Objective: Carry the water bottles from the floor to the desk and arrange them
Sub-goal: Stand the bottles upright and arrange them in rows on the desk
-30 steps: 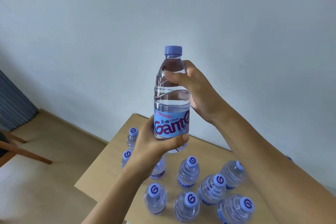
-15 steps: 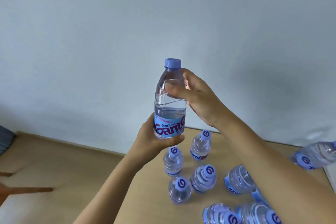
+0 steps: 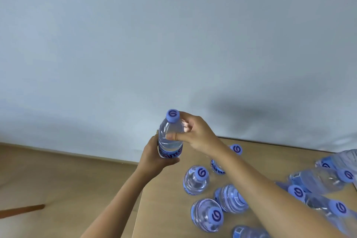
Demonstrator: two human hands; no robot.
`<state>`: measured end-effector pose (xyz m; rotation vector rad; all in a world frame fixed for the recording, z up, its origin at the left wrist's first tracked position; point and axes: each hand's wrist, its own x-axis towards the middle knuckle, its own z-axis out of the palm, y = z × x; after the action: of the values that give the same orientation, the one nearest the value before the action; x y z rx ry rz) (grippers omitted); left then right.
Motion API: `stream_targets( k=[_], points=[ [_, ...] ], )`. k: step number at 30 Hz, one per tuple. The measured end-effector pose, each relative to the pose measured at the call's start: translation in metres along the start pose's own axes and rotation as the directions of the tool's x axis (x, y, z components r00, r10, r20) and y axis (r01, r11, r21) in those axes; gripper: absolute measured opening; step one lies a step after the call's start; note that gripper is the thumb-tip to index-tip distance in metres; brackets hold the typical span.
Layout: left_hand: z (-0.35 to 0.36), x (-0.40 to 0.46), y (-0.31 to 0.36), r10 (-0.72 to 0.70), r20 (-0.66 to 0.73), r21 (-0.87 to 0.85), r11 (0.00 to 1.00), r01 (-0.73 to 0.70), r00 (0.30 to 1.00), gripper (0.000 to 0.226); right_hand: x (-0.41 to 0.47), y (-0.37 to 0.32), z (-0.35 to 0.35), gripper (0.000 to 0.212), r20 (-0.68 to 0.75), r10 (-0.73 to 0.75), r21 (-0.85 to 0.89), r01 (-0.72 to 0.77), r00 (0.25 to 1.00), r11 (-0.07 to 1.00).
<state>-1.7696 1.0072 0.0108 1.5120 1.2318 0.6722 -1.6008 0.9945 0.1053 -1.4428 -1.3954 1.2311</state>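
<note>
Both hands hold one clear water bottle [image 3: 171,137] with a blue cap and blue label, upright above the desk's far left corner. My left hand [image 3: 154,157] grips its lower body around the label. My right hand [image 3: 195,134] grips the upper body just below the cap. Several more capped bottles [image 3: 196,179] stand upright on the wooden desk [image 3: 164,199] to the right of the held one, partly hidden by my right forearm.
A pale wall runs behind the desk. The wooden floor [image 3: 67,179] lies left of the desk's left edge, with a brown chair leg [image 3: 21,210] at the far left. Bottles crowd the desk's right side up to the frame edge.
The held bottle has come down and tipped its cap toward me, now low over the desk's far left corner. The view has swung right, and the chair has almost left the frame.
</note>
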Motion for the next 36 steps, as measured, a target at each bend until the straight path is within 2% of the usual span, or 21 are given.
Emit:
stream_targets(
  k=[9, 14, 18, 26, 31, 36],
  points=[
    [0.016, 0.013, -0.068, -0.155, 0.036, -0.010, 0.988, 0.155, 0.987, 0.063, 0.012, 0.049, 0.026, 0.047, 0.008, 0.131, -0.060, -0.130, 0.991, 0.990],
    [0.017, 0.022, -0.084, -0.174, 0.047, -0.008, 0.985, 0.175, 0.984, 0.073, 0.017, 0.063, 0.030, 0.047, -0.009, 0.152, -0.053, -0.152, 0.988, 0.987],
    [0.015, 0.028, -0.088, -0.153, 0.034, -0.008, 0.988, 0.153, 0.988, 0.079, 0.029, 0.065, 0.033, 0.057, 0.019, 0.138, -0.083, -0.136, 0.990, 0.987],
    [0.016, 0.059, -0.087, -0.117, 0.011, 0.007, 0.993, 0.117, 0.993, 0.078, 0.051, 0.073, 0.024, 0.053, -0.016, 0.111, -0.100, -0.112, 0.994, 0.989],
    [0.018, 0.080, -0.083, -0.056, -0.043, 0.125, 0.990, 0.061, 0.997, 0.072, 0.066, 0.074, 0.021, 0.057, -0.077, 0.013, -0.213, -0.029, 0.997, 0.977],
    [0.017, 0.095, -0.078, -0.044, -0.057, 0.206, 0.977, 0.055, 0.997, 0.070, 0.074, 0.078, 0.022, 0.060, -0.155, -0.045, -0.208, 0.012, 0.987, 0.978]
  ],
)
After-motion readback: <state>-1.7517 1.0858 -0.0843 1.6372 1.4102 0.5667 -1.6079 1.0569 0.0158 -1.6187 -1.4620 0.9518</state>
